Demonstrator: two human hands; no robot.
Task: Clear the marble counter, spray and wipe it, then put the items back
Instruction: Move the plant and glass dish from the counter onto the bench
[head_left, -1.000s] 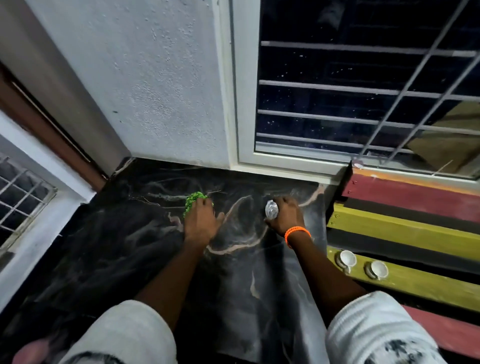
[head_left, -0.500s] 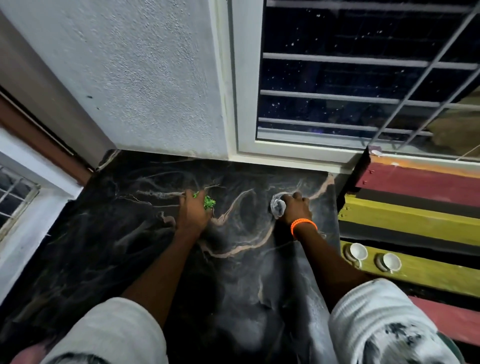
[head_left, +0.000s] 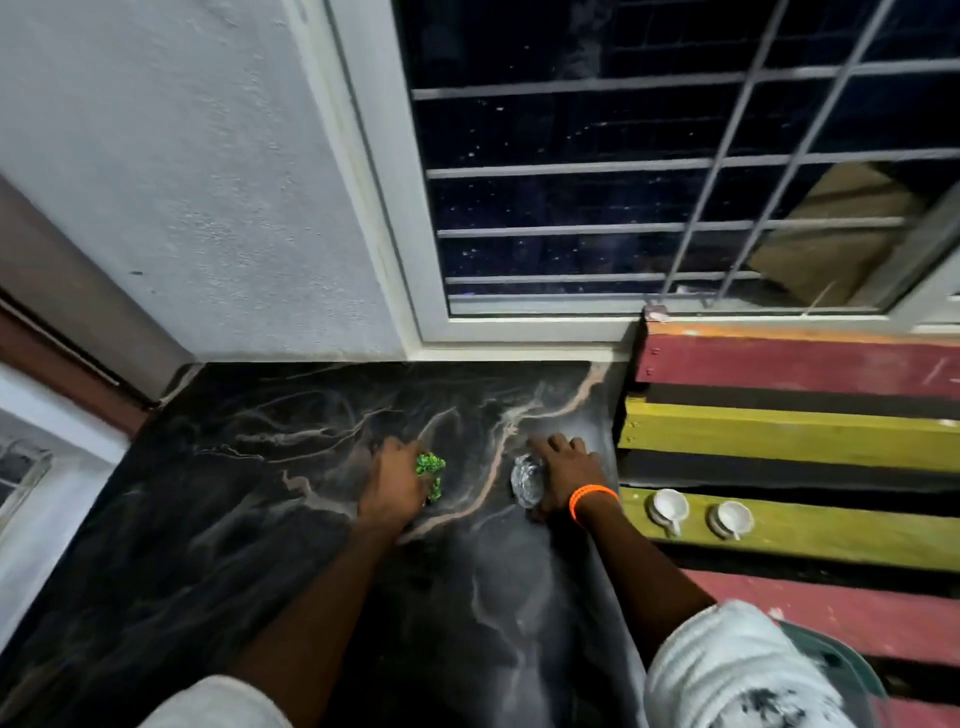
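Black marble with pale pink and grey veining forms the table (head_left: 218, 519), a polished slab set into a corner between a rough white plaster wall (head_left: 208, 182) and a white-framed window (head_left: 623, 208) with thin metal bars. Left hand (head_left: 392, 488), near the middle of the slab toward its far edge, has its fingers curled around a small green leafy ornament (head_left: 430, 470) that rests on the stone. Right hand (head_left: 563, 478), close to the right edge of the table, lies with fingers spread flat and thumb against a small rounded, glossy clear object (head_left: 527, 483); whether it is gripped cannot be told. An orange band (head_left: 592, 499) circles the right wrist. Beyond the right edge, painted wooden slats (head_left: 779, 431) in red, yellow and black carry two small white cups (head_left: 701, 514).
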